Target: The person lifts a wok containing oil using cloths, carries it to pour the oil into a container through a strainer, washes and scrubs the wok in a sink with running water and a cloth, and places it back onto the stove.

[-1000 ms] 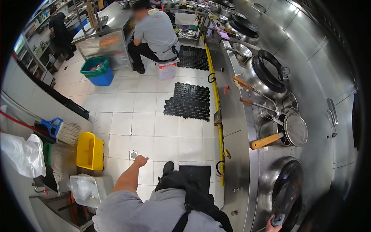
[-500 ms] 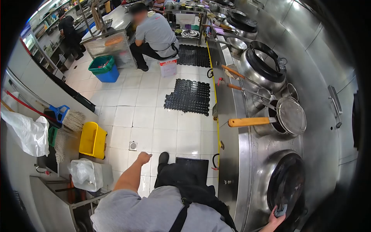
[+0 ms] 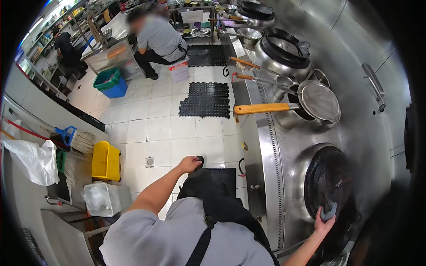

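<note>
My right hand (image 3: 323, 221) holds a grey cloth (image 3: 329, 212) at the near edge of a dark wok (image 3: 327, 179), which sits over a round steel burner ring on the stove counter. My left hand (image 3: 190, 164) is in front of my body above the floor, near my dark shoe. Its fingers are curled together, and whether anything is inside them is too small to tell. Beyond the wok, a round mesh strainer (image 3: 319, 101) with a wooden handle (image 3: 262, 108) rests across a steel pot (image 3: 293, 116).
Ladles and another wok (image 3: 284, 51) stand farther along the counter (image 3: 270, 146). On the left are a yellow mop bucket (image 3: 105, 160), mops and a lined bin (image 3: 120, 199). A person (image 3: 159, 37) sits ahead near a blue bin (image 3: 113, 88); another person (image 3: 69, 51) stands at far left.
The view has shifted toward the stove, so more of the wok and my right forearm shows. My left hand has moved rightward, closer to my shoe. The cloth stays in my right hand.
</note>
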{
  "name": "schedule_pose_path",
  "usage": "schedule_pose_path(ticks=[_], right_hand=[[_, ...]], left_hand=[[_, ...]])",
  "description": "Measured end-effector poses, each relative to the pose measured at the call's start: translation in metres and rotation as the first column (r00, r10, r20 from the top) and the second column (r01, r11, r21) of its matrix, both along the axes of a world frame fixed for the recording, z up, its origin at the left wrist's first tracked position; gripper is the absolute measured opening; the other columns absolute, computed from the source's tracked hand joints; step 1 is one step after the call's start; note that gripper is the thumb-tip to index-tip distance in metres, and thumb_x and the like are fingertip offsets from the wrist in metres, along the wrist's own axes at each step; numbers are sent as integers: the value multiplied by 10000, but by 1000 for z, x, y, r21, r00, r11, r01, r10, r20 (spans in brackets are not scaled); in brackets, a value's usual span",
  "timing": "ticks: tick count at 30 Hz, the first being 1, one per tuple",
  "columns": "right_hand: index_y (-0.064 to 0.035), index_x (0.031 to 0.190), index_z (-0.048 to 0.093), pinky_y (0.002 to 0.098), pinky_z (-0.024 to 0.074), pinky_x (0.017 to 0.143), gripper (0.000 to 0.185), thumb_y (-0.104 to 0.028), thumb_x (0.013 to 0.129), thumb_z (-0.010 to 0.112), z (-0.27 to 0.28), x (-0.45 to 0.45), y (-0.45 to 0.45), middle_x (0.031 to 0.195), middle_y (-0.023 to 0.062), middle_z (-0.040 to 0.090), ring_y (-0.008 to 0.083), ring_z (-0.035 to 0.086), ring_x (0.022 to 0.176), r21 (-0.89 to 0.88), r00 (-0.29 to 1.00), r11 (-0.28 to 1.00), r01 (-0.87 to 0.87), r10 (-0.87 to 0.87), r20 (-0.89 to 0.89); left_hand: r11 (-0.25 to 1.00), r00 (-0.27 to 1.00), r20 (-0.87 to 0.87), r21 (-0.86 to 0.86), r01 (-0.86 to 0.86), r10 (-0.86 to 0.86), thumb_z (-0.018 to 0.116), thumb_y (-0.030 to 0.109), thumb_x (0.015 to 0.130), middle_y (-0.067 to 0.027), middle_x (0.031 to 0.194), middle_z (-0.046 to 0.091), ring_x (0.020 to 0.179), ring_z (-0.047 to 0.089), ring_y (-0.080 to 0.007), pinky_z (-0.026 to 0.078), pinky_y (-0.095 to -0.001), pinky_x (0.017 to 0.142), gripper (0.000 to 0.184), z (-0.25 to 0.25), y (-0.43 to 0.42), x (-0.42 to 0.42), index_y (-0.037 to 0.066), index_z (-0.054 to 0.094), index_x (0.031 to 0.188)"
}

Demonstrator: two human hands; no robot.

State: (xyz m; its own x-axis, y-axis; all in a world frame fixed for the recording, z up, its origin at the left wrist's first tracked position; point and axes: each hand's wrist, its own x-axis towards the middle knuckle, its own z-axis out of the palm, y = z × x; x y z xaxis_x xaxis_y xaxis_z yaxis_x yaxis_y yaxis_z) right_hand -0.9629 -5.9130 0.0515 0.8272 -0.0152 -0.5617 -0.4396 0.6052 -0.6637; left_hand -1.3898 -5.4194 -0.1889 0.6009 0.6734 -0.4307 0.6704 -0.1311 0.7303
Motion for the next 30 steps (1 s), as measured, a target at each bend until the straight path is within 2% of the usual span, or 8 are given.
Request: schedule_pose_path(ticks=[8, 16, 18, 19, 24, 26, 28, 30], right_hand=[[-75, 1226, 574, 486, 489, 954, 372, -252, 921, 453, -17, 24, -10, 1256, 80, 561, 300, 517, 1156, 34, 998, 999, 6, -4, -59], [-31, 1274, 513, 491, 494, 960, 422, -258, 921, 471, -22, -11, 1, 1263, 122, 538, 331, 538, 1116, 21, 994, 996, 91, -93, 64], [-25, 1297, 485, 465, 498, 952, 450, -259, 913, 488, -28, -39, 5, 1261, 151, 535, 329, 547, 1114, 93, 968, 978, 186, -199, 150], [-37, 1322, 460, 441, 501, 934, 479, -260, 900, 505, -45, -52, 3, 1264, 167, 528, 326, 547, 1119, 120, 962, 966, 229, -243, 124], [-65, 1197, 553, 435, 508, 815, 380, -192, 846, 622, -92, -157, 93, 1117, 106, 607, 243, 582, 1018, -48, 948, 947, -319, 318, -17], [3, 1078, 619, 344, 499, 838, 349, -245, 838, 669, -77, -179, 151, 1033, 84, 645, 216, 616, 966, -394, 790, 706, -589, 606, -96], [42, 1213, 538, 350, 485, 892, 563, -377, 860, 664, -113, -192, 181, 1160, 136, 623, 237, 607, 1047, -743, 322, 214, -634, 947, -2], [15, 1269, 507, 348, 479, 917, 598, -393, 861, 668, -110, -205, 211, 1188, 152, 615, 251, 600, 1082, -784, 170, 296, -545, 955, 242]], left_hand=[[991, 978, -210, 133, 12, 16, 589, 466, 822, -243, 1016, 664, 981, 633, -375, 495, -417, 877, 524, -65, 1, -41, -17, 690, 1000], [998, 825, -563, -68, 10, -47, 521, 529, 862, -301, 948, 643, 972, 612, -428, 487, -446, 869, 616, -71, -18, -124, -64, 692, 845], [993, 841, -536, 35, 115, -78, 602, 438, 838, -148, 575, 620, 536, 605, -254, 497, -377, 590, 495, -69, -10, -132, 0, 666, 616], [996, 861, -506, 42, 77, -45, 595, 402, 864, -135, 694, 670, 611, 632, -220, 502, -355, 591, 427, -54, -8, -122, 1, 699, 757], [894, 997, -78, -449, -9, -29, 583, 429, 913, -117, 1059, 672, 941, 643, -191, 517, -347, 792, 496, 23, -13, 13, 32, 597, 1209], [680, 978, 171, -704, 203, -115, 530, 420, 951, -106, 1197, 617, 1015, 619, -219, 512, -389, 836, 515, 52, -30, 76, 70, 498, 1328], [399, 924, 375, -838, 371, -72, 497, 426, 966, -113, 1207, 608, 1034, 607, -216, 510, -400, 857, 530, 101, -61, 123, 84, 455, 1368], [246, 931, 361, -900, 361, -44, 553, 325, 957, -107, 1169, 621, 1007, 616, -208, 516, -381, 850, 450, 108, -72, 140, 54, 497, 1312]])
